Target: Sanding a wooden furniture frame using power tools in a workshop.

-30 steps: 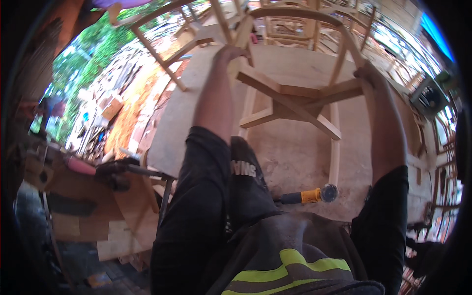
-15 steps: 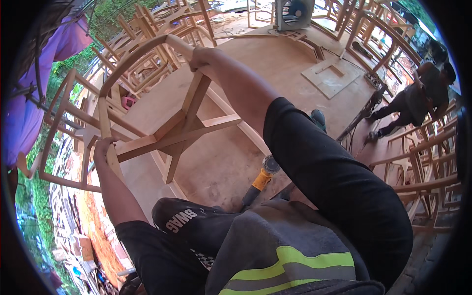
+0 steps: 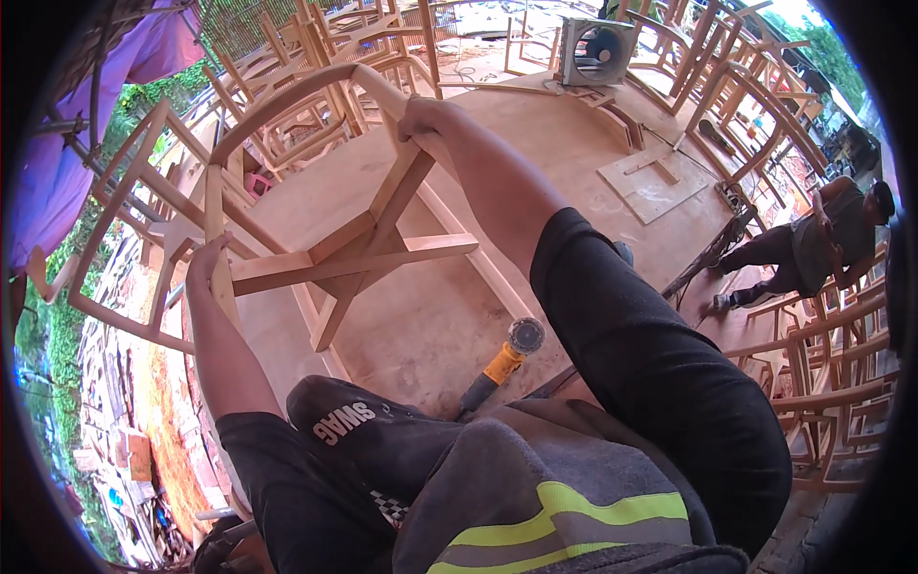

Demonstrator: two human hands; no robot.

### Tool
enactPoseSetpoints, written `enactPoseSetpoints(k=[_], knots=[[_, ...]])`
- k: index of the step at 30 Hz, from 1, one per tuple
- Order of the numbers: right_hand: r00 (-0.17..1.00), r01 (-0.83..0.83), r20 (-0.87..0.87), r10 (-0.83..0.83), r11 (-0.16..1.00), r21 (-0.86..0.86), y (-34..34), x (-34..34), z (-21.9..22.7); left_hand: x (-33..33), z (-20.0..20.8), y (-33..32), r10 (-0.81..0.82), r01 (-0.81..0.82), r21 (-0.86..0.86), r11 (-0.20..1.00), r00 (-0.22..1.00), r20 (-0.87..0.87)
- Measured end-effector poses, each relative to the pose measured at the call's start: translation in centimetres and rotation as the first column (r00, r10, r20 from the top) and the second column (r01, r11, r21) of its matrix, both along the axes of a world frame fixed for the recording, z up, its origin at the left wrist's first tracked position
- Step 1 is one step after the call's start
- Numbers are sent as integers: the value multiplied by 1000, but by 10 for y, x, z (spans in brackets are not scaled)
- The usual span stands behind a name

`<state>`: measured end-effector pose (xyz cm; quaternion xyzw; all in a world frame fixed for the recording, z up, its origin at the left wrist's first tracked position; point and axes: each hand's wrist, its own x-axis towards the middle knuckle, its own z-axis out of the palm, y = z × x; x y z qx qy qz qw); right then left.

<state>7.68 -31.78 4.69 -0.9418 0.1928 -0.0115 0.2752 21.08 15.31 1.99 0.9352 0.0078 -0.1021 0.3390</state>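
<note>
the fingers of the left hand [image 3: 205, 262] and right hand [image 3: 426, 121] were wrapped around opposite sides of a wooden chair frame [image 3: 348, 245] over the counter [image 3: 430, 308], apparently to balance its wide shape, while the yellow-and-black power tool [image 3: 502, 364] lay aside, leaving both hands free for it.

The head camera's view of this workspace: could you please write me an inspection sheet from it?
Surface: broad wooden worktop, with dusty patches and marks.
Job's things: wooden frame with a curved rail and crossed pieces; yellow and black power tool with a round disc, lying near the person's body.
Clutter: flat board with a smaller piece on it.
Hands: left hand grips the frame's left upright; right hand grips the curved rail's right end.
Cables: dark tangle by the worktop's right side, possibly cables; unclear.
Surroundings: boxy fan, other wooden frames, purple cloth, another person at right.
</note>
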Motion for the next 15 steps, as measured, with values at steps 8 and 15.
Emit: enactPoseSetpoints(k=[8,15], knots=[[1000,15,-18,-15,1000,1,3,-8,7,-2,2,0,62,-62,-5,998,998,-26],[1000,22,6,-23,1000,15,3,-7,5,-10,6,0,-2,4,42,999,999,-41]])
